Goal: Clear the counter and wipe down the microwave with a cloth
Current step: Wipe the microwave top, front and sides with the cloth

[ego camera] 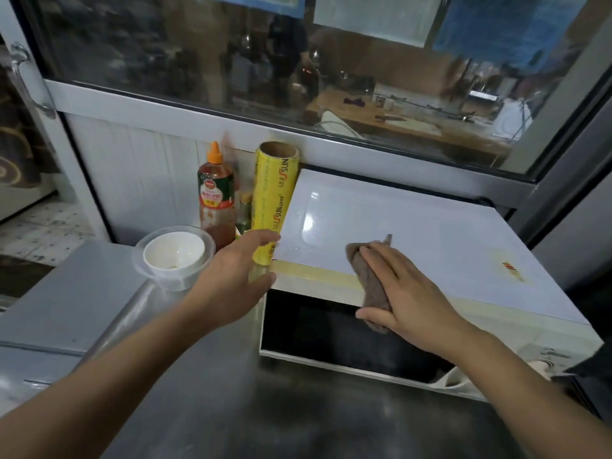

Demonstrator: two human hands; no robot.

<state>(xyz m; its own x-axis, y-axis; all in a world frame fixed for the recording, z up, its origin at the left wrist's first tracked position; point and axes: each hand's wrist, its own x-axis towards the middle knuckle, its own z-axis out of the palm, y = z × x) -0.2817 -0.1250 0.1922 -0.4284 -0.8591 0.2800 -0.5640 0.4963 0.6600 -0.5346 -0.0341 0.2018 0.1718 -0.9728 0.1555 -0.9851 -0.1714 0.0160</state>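
Observation:
A white microwave (430,233) with a dark door stands on the steel counter (231,409). My right hand (407,289) presses a folded brown cloth (367,276) flat onto the front edge of the microwave's top, fingers straight over it. My left hand (238,276) hovers open at the microwave's left front corner, fingers stretched toward a yellow roll of cling wrap (273,197) that stands upright against the microwave's side. A yellowish stain with a red mark (510,270) shows on the right of the top.
A red sauce bottle with an orange cap (217,193) and a small glass bottle (244,213) stand left of the roll. A white bowl inside a clear plastic container (174,255) sits on the counter. A window frame (298,134) runs close behind.

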